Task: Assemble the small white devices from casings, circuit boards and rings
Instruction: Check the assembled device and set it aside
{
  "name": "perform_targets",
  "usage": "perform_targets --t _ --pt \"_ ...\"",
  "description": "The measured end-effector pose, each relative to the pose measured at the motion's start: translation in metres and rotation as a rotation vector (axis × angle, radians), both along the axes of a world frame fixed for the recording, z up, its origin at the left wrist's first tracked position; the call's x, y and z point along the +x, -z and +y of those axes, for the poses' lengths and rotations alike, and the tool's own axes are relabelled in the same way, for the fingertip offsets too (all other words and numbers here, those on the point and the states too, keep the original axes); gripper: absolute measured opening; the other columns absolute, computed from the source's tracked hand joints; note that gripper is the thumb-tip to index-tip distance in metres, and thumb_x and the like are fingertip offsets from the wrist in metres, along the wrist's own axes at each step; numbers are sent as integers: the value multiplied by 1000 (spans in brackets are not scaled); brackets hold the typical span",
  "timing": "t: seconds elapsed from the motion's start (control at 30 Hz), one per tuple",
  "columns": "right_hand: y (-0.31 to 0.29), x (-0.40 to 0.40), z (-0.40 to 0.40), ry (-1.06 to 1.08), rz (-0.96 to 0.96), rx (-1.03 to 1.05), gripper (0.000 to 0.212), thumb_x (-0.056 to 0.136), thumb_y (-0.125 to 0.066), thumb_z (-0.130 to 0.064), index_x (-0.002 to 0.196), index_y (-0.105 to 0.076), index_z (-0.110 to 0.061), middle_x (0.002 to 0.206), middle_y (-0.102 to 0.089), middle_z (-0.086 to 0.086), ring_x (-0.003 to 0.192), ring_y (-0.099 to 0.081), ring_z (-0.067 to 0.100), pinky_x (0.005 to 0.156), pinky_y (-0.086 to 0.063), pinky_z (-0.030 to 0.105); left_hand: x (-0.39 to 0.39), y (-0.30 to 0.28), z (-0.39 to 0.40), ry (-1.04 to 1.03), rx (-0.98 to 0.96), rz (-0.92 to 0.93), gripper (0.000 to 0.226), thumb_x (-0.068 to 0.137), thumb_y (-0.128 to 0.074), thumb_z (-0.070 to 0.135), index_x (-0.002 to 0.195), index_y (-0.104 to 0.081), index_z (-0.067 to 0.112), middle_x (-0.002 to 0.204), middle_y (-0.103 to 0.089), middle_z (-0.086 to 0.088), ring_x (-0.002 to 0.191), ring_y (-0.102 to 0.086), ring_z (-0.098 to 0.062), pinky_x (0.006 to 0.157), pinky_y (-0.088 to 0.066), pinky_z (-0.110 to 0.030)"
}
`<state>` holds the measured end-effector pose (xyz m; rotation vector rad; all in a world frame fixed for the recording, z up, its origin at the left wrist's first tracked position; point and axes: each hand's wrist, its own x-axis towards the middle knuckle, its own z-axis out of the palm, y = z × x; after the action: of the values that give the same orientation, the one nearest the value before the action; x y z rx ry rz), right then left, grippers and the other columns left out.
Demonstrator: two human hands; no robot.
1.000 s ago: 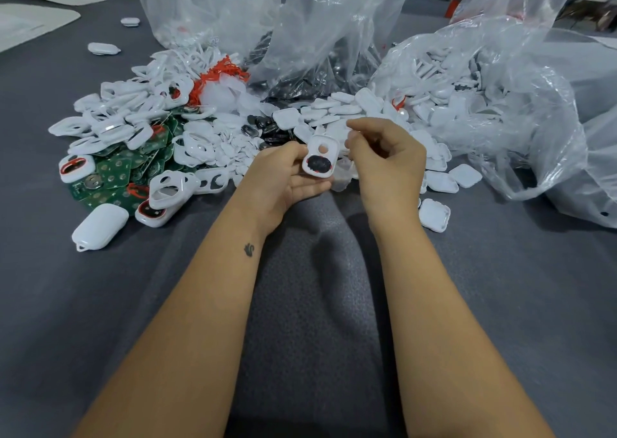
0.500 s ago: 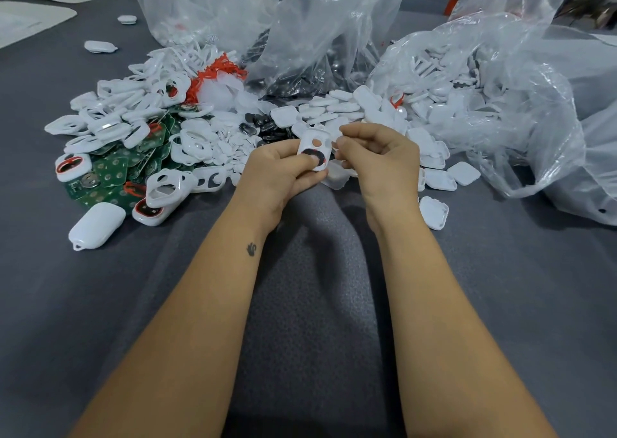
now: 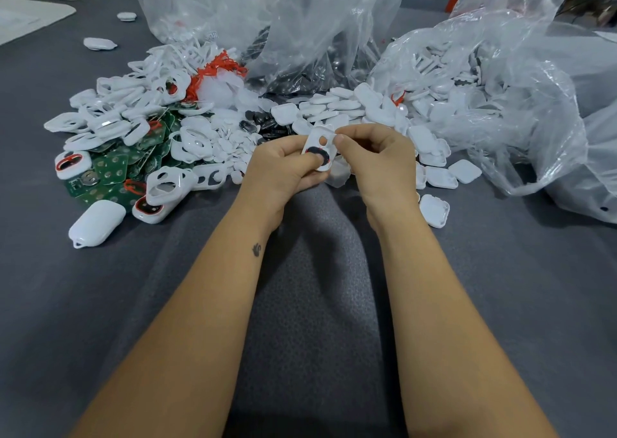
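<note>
Now the left hand (image 3: 283,167) is gripping 1 white casing (image 3: 319,148) above the grey cloth (image 3: 310,304), its thumb pressing on the dark ring inside, while the right hand (image 3: 380,163) is pinching the casing's upper edge. Green circuit boards (image 3: 112,167) are lying in the pile at the left.

The left hand (image 3: 283,167) covers the lower edge of the white casing (image 3: 320,148). Beyond the hands, cloudy plastic bags (image 3: 334,37) blur their contents and run off the top edge.
</note>
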<state>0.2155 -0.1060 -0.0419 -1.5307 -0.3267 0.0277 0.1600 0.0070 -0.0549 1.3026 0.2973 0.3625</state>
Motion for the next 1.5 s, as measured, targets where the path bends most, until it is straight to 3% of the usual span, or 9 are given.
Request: perform_targets --t 0.1,0.27,0.6,1.1,1.27,1.4,1.5 --pt "0 -1 1 -11 -19 -31 10 81 -72 -4 80 -73 -14 75 -71 0 71 -61 6 70 -51 18 0 0 0 0 38 5 23 87 -60 -5 95 -72 13 83 -76 -1 83 -72 -11 69 -55 -18" --pt "-1 -2 1 -5 -56 -74 17 81 -73 -5 75 -72 -21 83 -71 21 70 -58 11 68 -49 23 0 0 -2 -1 75 7 24 87 -59 -6 95 -72 12 77 -75 1 76 -71 -8 67 -55 -16" --pt "2 -1 3 32 -74 -155 8 82 -72 -9 82 -74 -16 66 -60 -3 54 -51 -4 61 -44 14 -1 0 -3 16 82 -7 24 88 -59 -4 95 -73 14 83 -76 -1 82 -72 -10 69 -55 -17" --pt "8 -3 10 142 -134 -201 11 81 -69 -15 78 -70 -25 71 -61 -5 62 -53 2 66 -46 20 0 1 -4 23 51 -13 22 87 -60 -5 98 -71 11 94 -76 -10 84 -73 -15 71 -56 -18" --pt "7 -3 10 155 -132 -212 15 78 -69 -13 73 -64 -26 72 -56 -5 65 -52 7 67 -48 26 0 1 -5 15 53 -6 22 86 -61 -5 94 -71 12 85 -76 -5 80 -72 -13 69 -56 -18" --pt "6 -3 8 148 -90 -142 26 77 -73 -12 84 -53 -28 79 -52 -7 65 -49 -1 60 -42 10 -2 0 -4 30 35 -19 22 86 -62 -7 95 -70 11 83 -75 -5 80 -72 -13 69 -56 -18" --pt "3 -2 7 78 49 -57 17 82 -72 -9 96 -64 -14 81 -61 3 64 -57 8 56 -46 15 -4 -1 -3 61 6 -32 22 87 -62 -7 101 -70 8 87 -75 -6 83 -73 -13 70 -55 -18"
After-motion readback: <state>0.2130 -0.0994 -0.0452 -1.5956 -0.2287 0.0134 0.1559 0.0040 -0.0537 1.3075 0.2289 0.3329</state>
